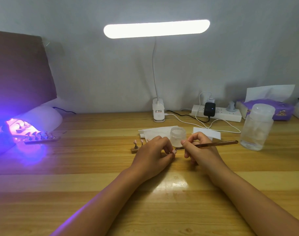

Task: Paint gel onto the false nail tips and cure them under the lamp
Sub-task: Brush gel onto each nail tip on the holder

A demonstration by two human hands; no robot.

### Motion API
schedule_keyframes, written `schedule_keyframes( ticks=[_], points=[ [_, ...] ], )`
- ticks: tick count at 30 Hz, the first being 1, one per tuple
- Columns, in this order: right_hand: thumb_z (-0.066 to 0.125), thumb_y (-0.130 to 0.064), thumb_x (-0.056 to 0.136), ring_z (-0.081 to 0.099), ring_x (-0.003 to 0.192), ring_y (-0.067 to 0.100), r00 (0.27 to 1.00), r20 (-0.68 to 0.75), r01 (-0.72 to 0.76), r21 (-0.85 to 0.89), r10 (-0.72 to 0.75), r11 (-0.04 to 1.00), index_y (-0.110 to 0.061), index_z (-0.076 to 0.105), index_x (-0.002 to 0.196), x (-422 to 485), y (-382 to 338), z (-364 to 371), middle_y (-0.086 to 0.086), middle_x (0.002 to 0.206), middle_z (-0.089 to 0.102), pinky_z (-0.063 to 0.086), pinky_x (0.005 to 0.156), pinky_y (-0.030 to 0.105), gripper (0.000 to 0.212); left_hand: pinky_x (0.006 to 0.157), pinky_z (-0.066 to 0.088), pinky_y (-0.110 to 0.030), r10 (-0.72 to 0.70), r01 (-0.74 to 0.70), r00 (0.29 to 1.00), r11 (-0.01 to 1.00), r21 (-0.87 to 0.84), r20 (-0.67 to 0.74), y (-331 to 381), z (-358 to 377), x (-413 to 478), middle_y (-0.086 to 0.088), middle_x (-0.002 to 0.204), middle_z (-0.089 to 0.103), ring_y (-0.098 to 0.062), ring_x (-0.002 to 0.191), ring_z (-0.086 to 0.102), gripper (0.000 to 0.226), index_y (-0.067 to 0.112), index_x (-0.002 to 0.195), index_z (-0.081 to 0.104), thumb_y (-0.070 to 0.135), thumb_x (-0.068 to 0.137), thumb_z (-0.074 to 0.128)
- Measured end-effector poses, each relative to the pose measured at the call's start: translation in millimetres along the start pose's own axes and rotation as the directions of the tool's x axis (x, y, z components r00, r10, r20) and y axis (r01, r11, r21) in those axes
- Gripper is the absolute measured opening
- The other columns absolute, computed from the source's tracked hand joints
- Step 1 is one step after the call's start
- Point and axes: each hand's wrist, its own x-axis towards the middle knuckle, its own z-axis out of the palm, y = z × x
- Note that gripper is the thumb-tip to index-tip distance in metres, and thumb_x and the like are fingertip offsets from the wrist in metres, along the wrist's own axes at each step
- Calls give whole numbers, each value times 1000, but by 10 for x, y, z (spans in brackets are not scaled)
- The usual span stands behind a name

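Both forearms stretch across the glossy wooden table [94,193], wrists low on it. Left hand [153,151]: fingers curled under, thumb and forefinger pinching a single false nail tip [174,152]. The tip is small, pale pink and glossy, held just above the tabletop between the two hands. Right hand [198,149]: fingers bunched pen-fashion round a brush [216,144] with a translucent amber handle that runs out to the right. Its working end sits right at the held tip; contact too fine to make out. Just left of the left hand is a small wooden stand [134,150] with two more pinkish tips up on short stalks; the hand hides the rest of it. Behind the hands stands a frosted jar [178,134], open, on folded white tissue [155,131], with a white paper sheet [211,133] to its right. Farther right is a tall clear plastic bottle [256,128] with a domed cap. Far left, a white curing lamp [46,117] glows violet. A strip of tips on pegs [41,140] pokes out of its mouth, their colour lost in the glare. At the back edge are a lit bar desk lamp [156,28] on its clip base, a white power strip [218,114] with plugs, and a purple tissue pack [267,108].
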Motion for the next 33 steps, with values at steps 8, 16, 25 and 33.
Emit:
schedule_keyframes(
  ticks=[8,16,25,33],
  points=[
    [64,-24,93,53,47,0,994,110,-15,22,12,1000,-15,58,95,-8,-9,-18,-3,58,66,43,51,23,11,68,48,-29,-8,7,1000,1000,20,16,3,-8,-7,12,95,57,0,76,49,10,29,92,57,30,90,66],
    [62,-26,94,56,57,7,1000,8,-12,-20,12,1000,-18,57,95,15,13,-4,-3,58,66,43,59,29,10,69,48,-32,-1,1,1000,1000,16,4,2,2,-8,12,94,60,-2,77,49,9,27,94,59,33,92,65],
    [63,-25,94,54,47,-1,996,88,14,11,-15,1000,-16,56,97,-31,-36,-14,-2,58,65,43,48,19,12,72,49,-37,-4,3,1000,1000,25,9,3,-2,-6,12,95,61,-6,82,52,9,27,96,59,31,91,65],
    [61,-22,94,54,51,3,999,-30,11,8,-11,1000,-16,56,95,-21,-15,-11,-1,59,64,41,54,25,8,73,49,-35,-5,5,1000,1000,18,4,-5,4,-10,11,96,63,-6,86,54,10,24,98,61,31,92,65]
  ],
)
